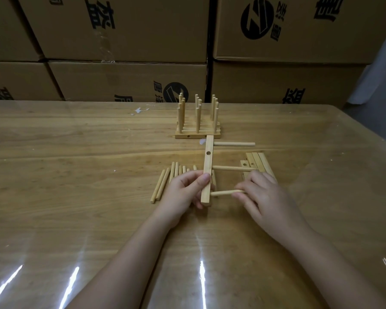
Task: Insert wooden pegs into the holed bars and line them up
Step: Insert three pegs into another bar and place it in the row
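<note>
A person's left hand curls around a square-edged, pale wooden bar with a round hole, while the right hand pinches a smooth round peg whose tip meets the bar's near end. Two more pegs jut from the bar toward the right hand's side. Loose dowels lie outside the left hand, and bare bars sit just beyond the right. Pegged bars stand farther ahead on the glossy, film-covered wood-grain table, backed by stacked printed cardboard boxes.
</note>
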`<state>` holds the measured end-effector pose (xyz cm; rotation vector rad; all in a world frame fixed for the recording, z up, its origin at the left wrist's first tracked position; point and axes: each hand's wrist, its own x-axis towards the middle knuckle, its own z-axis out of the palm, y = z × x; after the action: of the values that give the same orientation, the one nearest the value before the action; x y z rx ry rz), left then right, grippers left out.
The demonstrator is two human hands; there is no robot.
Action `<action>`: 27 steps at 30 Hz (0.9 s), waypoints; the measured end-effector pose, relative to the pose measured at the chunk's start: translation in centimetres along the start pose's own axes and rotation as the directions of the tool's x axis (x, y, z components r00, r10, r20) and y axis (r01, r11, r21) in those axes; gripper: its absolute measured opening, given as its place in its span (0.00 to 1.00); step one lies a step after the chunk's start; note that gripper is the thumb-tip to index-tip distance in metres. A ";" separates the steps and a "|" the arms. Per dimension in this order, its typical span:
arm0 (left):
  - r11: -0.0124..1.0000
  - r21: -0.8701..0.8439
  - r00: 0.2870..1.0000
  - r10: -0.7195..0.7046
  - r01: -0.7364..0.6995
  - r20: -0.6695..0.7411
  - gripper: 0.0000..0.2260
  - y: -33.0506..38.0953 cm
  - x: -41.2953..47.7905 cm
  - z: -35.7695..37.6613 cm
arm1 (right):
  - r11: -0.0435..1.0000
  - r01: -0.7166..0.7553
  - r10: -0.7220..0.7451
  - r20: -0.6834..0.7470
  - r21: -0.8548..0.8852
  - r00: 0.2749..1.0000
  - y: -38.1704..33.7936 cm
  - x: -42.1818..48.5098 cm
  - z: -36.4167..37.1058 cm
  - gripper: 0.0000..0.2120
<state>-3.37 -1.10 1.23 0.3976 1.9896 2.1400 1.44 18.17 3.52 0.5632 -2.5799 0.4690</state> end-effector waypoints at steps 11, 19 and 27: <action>0.996 0.083 0.996 -0.018 0.025 -0.087 0.10 0.1 -0.2 0.4 | 0.987 0.024 -0.026 -0.011 -0.162 1.000 -1.9 -0.5 0.9 0.18; 0.997 0.073 0.991 0.013 -0.004 -0.131 0.11 0.3 -0.4 0.5 | 0.995 -0.018 0.015 -0.039 -0.100 0.999 -2.7 -0.4 1.3 0.12; 0.997 0.062 0.990 0.059 -0.051 -0.132 0.12 0.4 -0.4 0.6 | 0.994 -0.102 0.101 0.037 0.038 0.994 -2.7 -0.7 1.4 0.09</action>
<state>-2.74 -0.71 1.62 0.3299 2.1411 2.1997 2.70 15.52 2.62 0.4585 -2.6469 0.5498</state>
